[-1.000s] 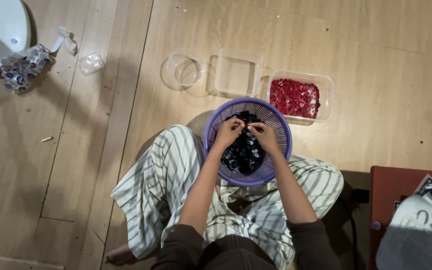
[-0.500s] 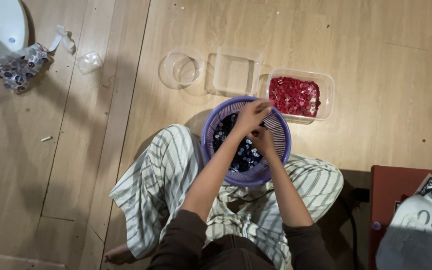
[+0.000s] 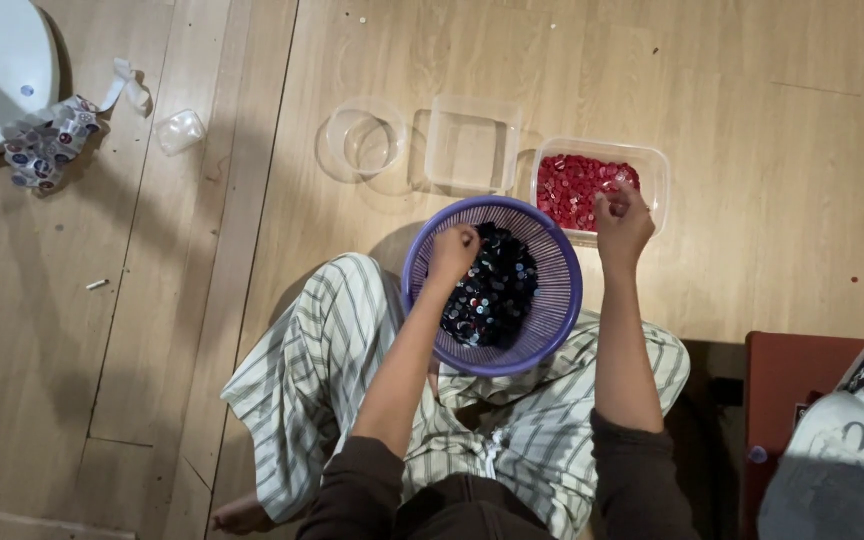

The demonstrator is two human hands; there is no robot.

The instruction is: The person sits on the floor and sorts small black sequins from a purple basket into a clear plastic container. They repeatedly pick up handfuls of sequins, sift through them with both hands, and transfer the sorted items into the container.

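1. Head view: a person sits cross-legged on a wooden floor (image 3: pixel 772 130), a purple basket (image 3: pixel 562 300) of dark bottle caps (image 3: pixel 497 295) in their lap.
2. The left hand (image 3: pixel 454 255) is curled inside the basket at ten o'clock, touching the caps; whether it grasps one cannot be told.
3. The right hand (image 3: pixel 624 225), fingers pinched, hovers over a clear tub (image 3: pixel 657 165) of red caps (image 3: pixel 577 185) at one o'clock of the basket.
4. Two empty clear containers (image 3: pixel 472 145) sit at twelve o'clock.

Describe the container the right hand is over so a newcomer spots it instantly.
Start at the purple basket in the person's lap. Just beyond its far right rim, a clear rectangular tub sits on the wooden floor under the right hand. Unlike the two clear containers to its left, it holds red pieces.
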